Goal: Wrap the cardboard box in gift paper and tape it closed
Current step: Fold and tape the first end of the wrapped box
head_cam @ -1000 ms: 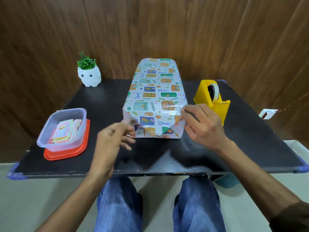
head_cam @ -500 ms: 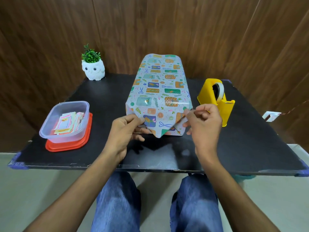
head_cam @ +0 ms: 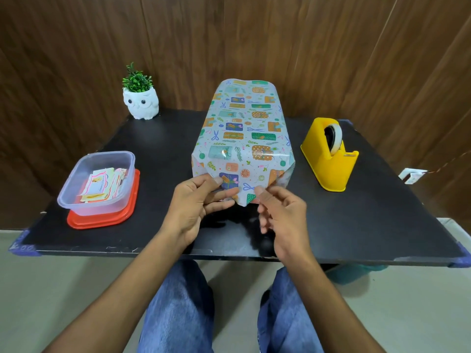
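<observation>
The box wrapped in patterned gift paper (head_cam: pixel 243 138) lies lengthwise on the middle of the black table (head_cam: pixel 158 149). Its cardboard is fully hidden. At the near end the paper is folded into a downward-pointing flap. My left hand (head_cam: pixel 196 207) pinches that flap's left side between thumb and fingers. My right hand (head_cam: pixel 280 220) hovers at the flap's right edge, thumb touching the paper, fingers loosely curled and blurred. A yellow tape dispenser (head_cam: pixel 330 155) with a roll of tape stands to the right of the box.
At the left, a clear plastic tub (head_cam: pixel 98 183) with paper cards sits on its red lid. A white owl pot with a green plant (head_cam: pixel 140 99) stands at the back left. A wooden wall rises behind the table. My knees are under the near edge.
Both hands have shifted inward along the near flap. The right hand has let go of the right corner and sits lower, closer to the flap's tip. The view moved slightly.
</observation>
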